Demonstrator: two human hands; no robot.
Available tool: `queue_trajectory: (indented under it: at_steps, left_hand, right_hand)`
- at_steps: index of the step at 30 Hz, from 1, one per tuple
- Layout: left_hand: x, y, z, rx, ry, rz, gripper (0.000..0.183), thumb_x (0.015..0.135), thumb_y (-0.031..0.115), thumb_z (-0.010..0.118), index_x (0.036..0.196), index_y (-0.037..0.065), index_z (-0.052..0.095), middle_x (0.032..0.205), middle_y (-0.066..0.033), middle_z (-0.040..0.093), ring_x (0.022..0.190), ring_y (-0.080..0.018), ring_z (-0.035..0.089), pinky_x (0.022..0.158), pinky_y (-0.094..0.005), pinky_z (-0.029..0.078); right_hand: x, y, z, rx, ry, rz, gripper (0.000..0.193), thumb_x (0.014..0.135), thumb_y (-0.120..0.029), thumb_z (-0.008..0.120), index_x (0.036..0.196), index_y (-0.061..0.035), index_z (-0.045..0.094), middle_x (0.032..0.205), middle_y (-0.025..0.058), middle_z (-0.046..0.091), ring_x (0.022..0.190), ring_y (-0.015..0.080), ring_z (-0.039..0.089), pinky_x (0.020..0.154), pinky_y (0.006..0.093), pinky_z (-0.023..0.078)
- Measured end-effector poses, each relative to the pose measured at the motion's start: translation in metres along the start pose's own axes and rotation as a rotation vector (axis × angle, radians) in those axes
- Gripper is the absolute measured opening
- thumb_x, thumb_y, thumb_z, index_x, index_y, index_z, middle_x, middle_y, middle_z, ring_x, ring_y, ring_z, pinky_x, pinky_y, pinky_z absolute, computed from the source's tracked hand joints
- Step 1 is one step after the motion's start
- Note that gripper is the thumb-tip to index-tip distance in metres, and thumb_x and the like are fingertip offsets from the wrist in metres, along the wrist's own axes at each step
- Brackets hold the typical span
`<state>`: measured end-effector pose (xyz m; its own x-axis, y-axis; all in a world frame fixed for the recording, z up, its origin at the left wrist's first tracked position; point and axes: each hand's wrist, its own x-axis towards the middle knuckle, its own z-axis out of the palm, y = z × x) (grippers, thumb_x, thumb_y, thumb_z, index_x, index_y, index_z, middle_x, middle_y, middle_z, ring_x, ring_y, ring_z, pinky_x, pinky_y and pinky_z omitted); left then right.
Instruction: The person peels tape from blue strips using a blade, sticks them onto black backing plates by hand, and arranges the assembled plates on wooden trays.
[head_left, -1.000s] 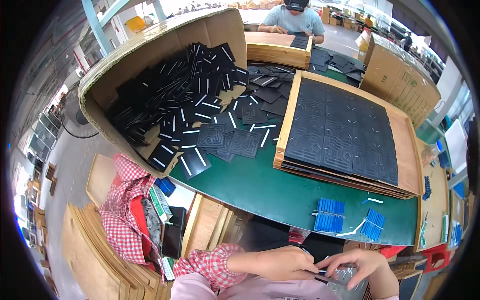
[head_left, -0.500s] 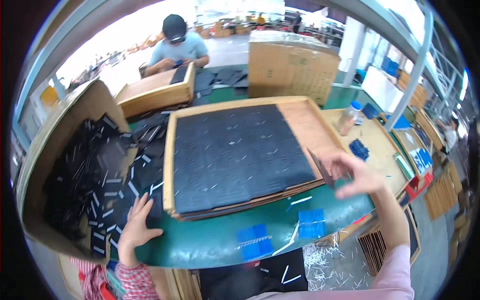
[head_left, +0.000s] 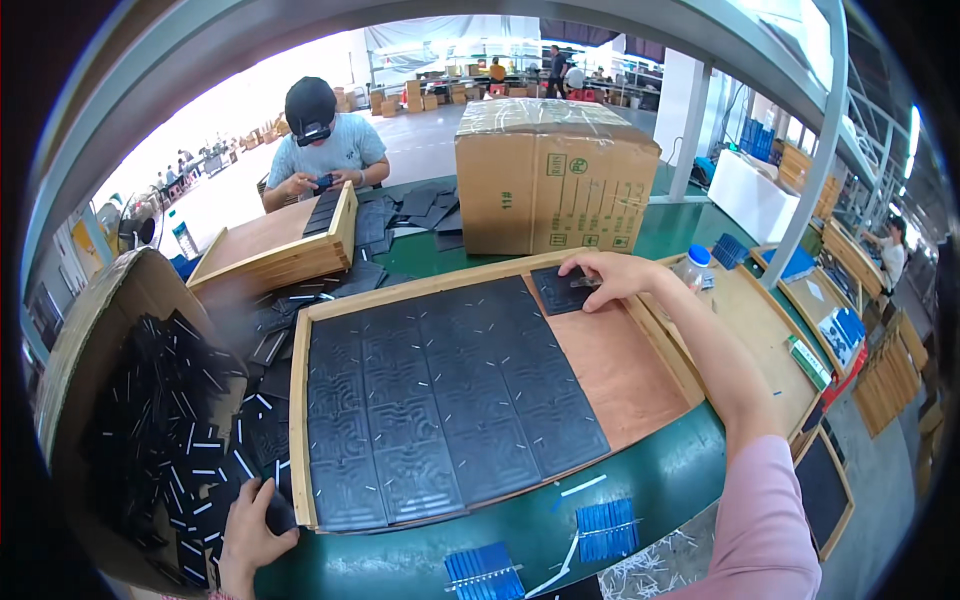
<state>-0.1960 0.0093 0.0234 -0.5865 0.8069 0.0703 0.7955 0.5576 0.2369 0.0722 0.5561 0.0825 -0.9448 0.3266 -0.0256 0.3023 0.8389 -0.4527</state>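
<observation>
A wooden-framed tray [head_left: 300, 400] lies in front of me, mostly covered by rows of black textured square sheets [head_left: 430, 390] with small white marks. At its far right corner, my right hand [head_left: 612, 280] grips another black square sheet [head_left: 560, 290], its fingers bent over the piece beside the last row. Bare reddish-brown board [head_left: 630, 380] shows nearer me. Outside the tray's near left corner is my left hand [head_left: 252, 535], curled with a dark sheet [head_left: 281, 512] between thumb and fingers. Loose black pieces surround it; its fingertips are partly hidden.
An open carton [head_left: 75, 400] of black pieces with white strips stands left. Bundled blue strips [head_left: 607, 530] lie on the green table's near edge. A closed carton [head_left: 555, 190] and a co-worker [head_left: 330, 150] with another tray [head_left: 290, 245] are beyond; a blue-capped bottle [head_left: 692, 268] stands right.
My right hand has carried its sheet from beyond the tray's near right side to the far right corner, laying it down flat. My left hand has curled in around a dark sheet. The view has shifted.
</observation>
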Motion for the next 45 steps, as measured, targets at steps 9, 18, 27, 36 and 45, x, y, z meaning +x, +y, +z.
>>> queue_trajectory:
  at_steps: [9,18,27,36,45]
  left_hand:
    - [-0.033,0.01,-0.009,-0.267,0.167,-0.118,0.075,0.053,0.011,0.066,0.122,-0.002,0.041,0.122,-0.0156,0.036,0.111,-0.0269,0.045,0.086,-0.0314,0.043]
    - [-0.094,0.024,-0.02,-0.67,0.501,0.08,0.075,0.069,0.033,0.065,0.131,0.005,0.034,0.131,-0.0186,0.031,0.12,-0.0281,0.038,0.095,-0.0359,0.036]
    - [-0.125,0.163,0.029,-1.538,-0.173,0.338,0.103,0.064,0.004,0.074,0.143,0.014,0.009,0.142,-0.0229,0.019,0.13,-0.0337,0.022,0.105,-0.0438,0.019]
    - [-0.138,0.175,0.055,-1.613,-0.242,0.577,0.104,0.069,-0.003,0.07,0.142,0.03,0.004,0.137,-0.021,0.025,0.124,-0.0294,0.033,0.095,-0.0407,0.038]
    - [-0.151,0.164,0.049,-1.504,-0.293,0.532,0.117,0.062,-0.016,0.068,0.14,0.036,-0.003,0.14,-0.0238,0.019,0.124,-0.0314,0.035,0.094,-0.042,0.039]
  right_hand:
    - [0.009,0.013,0.009,0.026,0.02,-0.141,0.056,0.062,-0.022,0.073,0.114,-0.0091,0.056,0.118,0.0103,0.051,0.101,0.0224,0.051,0.085,0.0308,0.042]
    - [-0.051,-0.063,0.023,-0.154,0.522,-0.065,0.029,0.07,-0.02,0.07,0.093,-0.0054,0.061,0.108,0.012,0.055,0.096,0.0262,0.055,0.081,0.0377,0.045]
    - [-0.153,-0.264,0.133,-0.023,0.316,-0.605,0.022,0.076,-0.024,0.065,0.092,-0.0085,0.06,0.08,0.0027,0.054,0.072,0.0182,0.054,0.062,0.0304,0.038]
    - [-0.18,-0.291,0.169,0.093,0.258,-0.7,0.019,0.076,-0.025,0.066,0.082,-0.0093,0.057,0.088,0.003,0.053,0.073,0.0183,0.052,0.062,0.0294,0.037]
    - [-0.179,-0.285,0.175,0.15,0.34,-0.595,0.021,0.075,-0.028,0.065,0.08,-0.011,0.054,0.091,0.0046,0.05,0.071,0.0207,0.049,0.064,0.0326,0.036]
